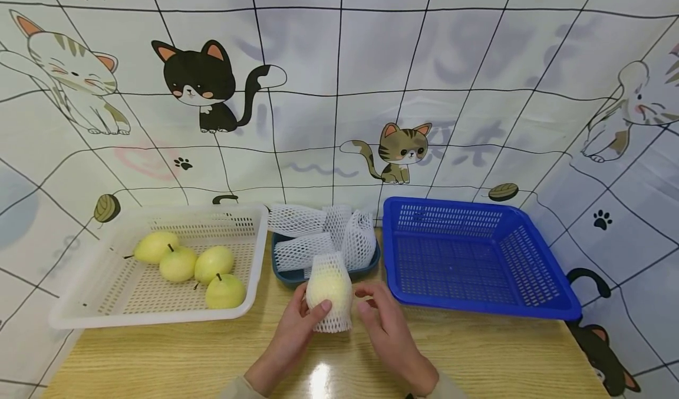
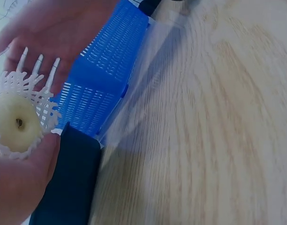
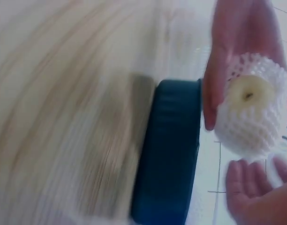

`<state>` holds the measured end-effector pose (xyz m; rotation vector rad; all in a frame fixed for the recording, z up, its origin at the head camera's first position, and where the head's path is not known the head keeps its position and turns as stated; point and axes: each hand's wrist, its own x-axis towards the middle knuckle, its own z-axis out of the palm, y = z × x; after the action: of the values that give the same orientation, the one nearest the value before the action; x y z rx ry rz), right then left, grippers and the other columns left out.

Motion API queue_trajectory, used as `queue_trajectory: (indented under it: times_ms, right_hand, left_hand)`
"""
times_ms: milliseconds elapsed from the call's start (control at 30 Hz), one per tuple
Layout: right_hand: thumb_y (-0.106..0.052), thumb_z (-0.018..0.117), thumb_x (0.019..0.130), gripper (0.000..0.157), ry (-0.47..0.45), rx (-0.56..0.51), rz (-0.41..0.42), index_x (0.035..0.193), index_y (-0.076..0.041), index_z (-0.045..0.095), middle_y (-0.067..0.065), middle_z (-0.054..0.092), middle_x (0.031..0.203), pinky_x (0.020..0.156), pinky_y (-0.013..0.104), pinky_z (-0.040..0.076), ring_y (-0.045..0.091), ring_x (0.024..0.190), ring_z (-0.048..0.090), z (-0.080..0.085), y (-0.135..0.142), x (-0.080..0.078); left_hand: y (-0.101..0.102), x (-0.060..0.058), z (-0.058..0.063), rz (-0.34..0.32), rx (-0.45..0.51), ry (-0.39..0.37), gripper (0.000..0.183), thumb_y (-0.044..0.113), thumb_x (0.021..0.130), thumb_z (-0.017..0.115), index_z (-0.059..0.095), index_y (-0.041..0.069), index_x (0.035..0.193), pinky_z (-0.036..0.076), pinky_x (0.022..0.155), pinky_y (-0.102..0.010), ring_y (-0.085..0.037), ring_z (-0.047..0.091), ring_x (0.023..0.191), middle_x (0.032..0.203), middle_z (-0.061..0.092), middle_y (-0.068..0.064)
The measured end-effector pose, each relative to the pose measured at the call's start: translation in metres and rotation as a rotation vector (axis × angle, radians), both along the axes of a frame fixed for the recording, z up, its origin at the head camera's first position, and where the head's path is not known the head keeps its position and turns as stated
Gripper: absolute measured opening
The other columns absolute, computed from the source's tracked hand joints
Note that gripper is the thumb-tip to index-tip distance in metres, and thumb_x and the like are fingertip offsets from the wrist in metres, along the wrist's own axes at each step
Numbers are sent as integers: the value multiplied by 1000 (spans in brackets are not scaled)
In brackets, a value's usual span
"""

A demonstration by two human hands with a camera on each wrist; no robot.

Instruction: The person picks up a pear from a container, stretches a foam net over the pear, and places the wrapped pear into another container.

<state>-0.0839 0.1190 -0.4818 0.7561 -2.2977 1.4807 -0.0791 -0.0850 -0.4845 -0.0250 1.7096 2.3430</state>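
In the head view my left hand (image 1: 293, 329) grips a pale yellow pear in a white foam net sleeve (image 1: 330, 290), thumb across the front and fingers behind. The sleeve's narrow end points up and away; its loose lower rim hangs past the fruit. Through the rim the left wrist view shows the pear's bare end (image 2: 16, 123) with its dark eye. My right hand (image 1: 389, 331) is just to the right of the sleeve, fingers loosely bent with nothing in them. In the right wrist view its fingertips lie a little apart from the net.
A white basket (image 1: 159, 319) on the left holds several pears (image 1: 214, 262). Behind my hands, a dark teal tray (image 1: 290, 277) carries several foam net sleeves (image 1: 303, 251). At the right stands a blue basket (image 1: 451, 269). The wooden table (image 1: 493, 358) meets a cat-patterned cloth (image 1: 318, 122) at the back.
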Motion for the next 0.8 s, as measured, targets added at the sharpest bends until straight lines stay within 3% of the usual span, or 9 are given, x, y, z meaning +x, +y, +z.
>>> queue_trajectory:
  times_ms: [167,233,400,533,633,800]
  right_hand:
    - [-18,48,111,44,-387,-169,52,154,-10,45,11,54,147,94,34,56,29,124,61,7,-10,-3]
    - [-20,46,112,47,-492,-227,90,158,-9,40,14,49,151,96,33,55,31,127,58,8,-12,-5]
    - [-21,48,112,49,-565,-251,117,157,-4,39,22,49,150,95,31,54,38,128,56,7,-14,-9]
    - [-20,52,110,53,-604,-262,149,156,2,37,27,43,154,97,32,52,43,133,51,6,-13,-11]
    - [-20,55,108,59,-663,-285,176,157,3,32,29,36,158,100,34,50,44,137,48,6,-12,-13]
    - [-22,57,106,67,-761,-343,183,159,4,26,29,37,157,100,39,52,38,132,53,9,-12,-13]
  left_hand:
    - [2,0,1,10,-125,53,76,26,98,70,28,0,156,54,93,-31,-29,61,120,145,51,-26]
    - [2,1,0,15,-139,71,75,25,97,71,31,0,155,55,91,-32,-31,62,120,144,52,-26]
    - [2,2,1,12,-143,94,71,19,98,71,32,0,154,57,89,-31,-32,63,120,144,51,-27]
    - [-3,3,2,-46,-165,121,59,32,113,44,27,-1,159,53,94,-28,-36,54,131,151,44,-29]
    - [-8,3,4,-109,-150,131,68,46,114,18,20,-1,162,50,99,-28,-43,44,140,160,31,-30]
    - [-12,3,6,-163,-102,141,73,50,113,11,14,-3,163,49,104,-29,-46,36,145,164,20,-32]
